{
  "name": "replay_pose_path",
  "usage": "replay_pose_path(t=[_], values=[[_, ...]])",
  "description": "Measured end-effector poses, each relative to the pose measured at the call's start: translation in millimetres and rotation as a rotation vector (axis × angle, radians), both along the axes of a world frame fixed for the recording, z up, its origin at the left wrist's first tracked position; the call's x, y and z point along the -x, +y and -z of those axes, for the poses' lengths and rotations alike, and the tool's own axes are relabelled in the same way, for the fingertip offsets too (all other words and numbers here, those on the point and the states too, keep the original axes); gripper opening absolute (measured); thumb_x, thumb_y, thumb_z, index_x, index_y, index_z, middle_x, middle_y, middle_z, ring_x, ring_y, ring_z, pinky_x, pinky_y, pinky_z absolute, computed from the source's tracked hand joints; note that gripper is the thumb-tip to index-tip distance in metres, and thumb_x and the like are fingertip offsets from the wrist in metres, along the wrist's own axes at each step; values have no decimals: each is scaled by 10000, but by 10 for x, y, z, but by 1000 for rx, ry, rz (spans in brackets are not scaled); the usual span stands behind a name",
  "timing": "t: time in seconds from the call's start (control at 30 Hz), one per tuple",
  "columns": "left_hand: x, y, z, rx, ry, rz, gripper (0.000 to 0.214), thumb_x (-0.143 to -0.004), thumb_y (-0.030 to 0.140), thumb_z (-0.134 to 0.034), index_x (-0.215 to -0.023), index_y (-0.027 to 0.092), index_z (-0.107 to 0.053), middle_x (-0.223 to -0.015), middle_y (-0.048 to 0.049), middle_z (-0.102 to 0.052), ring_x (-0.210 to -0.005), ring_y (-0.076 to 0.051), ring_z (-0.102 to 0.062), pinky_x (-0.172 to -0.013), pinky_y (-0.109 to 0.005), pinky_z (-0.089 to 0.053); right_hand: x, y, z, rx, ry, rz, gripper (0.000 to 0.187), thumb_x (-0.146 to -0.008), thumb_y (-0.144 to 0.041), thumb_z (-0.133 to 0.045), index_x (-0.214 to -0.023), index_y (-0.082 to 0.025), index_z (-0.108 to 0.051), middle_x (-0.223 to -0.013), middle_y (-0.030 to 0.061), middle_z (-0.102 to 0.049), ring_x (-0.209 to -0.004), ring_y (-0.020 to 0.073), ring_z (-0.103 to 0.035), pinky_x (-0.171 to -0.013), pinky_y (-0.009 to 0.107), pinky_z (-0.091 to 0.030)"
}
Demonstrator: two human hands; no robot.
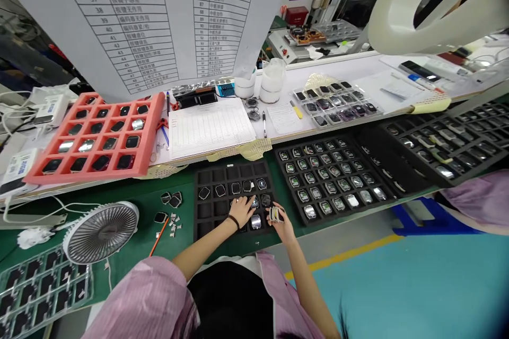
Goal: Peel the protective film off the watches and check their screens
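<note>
On the green counter [147, 204], a white round fan [101, 233] stands near a slim orange stick [159, 237] and scattered small pale pieces [173, 225]. Drawing the left forearm back or outward could sweep those light pieces about.

To their right is the black, compartmented tray [204, 210]. The left hand [242, 213] reaches over it, fingers bent down at a square, silvery-rimmed watch body [254, 203] in one compartment; whether they grip it, I cannot tell. A slanted pull might catch the compartment wall or scuff the face.

The right hand [283, 226] grasps a small stack of square watch pieces with a yellow part showing [274, 215], at the tray's right edge. Uneven finger pressure could let the stack slide apart, and so near the counter's front edge, a slipped piece might reach the floor.

Just beyond, the filled black tray [292, 194] lies close enough for a careless wrist to bump.
</note>
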State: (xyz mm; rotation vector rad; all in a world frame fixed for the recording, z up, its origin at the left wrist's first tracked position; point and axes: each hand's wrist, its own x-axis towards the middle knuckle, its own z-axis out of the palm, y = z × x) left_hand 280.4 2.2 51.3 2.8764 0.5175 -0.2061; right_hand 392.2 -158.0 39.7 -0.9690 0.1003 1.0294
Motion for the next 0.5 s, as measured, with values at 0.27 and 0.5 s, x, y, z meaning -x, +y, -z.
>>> replay_pose_path(t=[0.27,0.5], values=[[153,-77,-20,19,18,87,472,-969,400,-321,-1376,187,-432,-1062,-124,-597,-988,-265,-539,-844,-392,-351,-9,-18,26,-32,2,-5,338,-798,-385,-622,-1100,-239,-582,-888,53,-689,-644,186,-608,-534,308,-430],[57,-40,-86,20,3,25,457,-974,341,-293,-1385,183,-414,-1048,-118,-610,-966,-253,-549,-822,-380,-368,-15,-22,53,-34,9,-13,339,-794,-387,-618,-1096,-237,-578,-909,71,-697,-654,193,-609,-548,318,-425]])
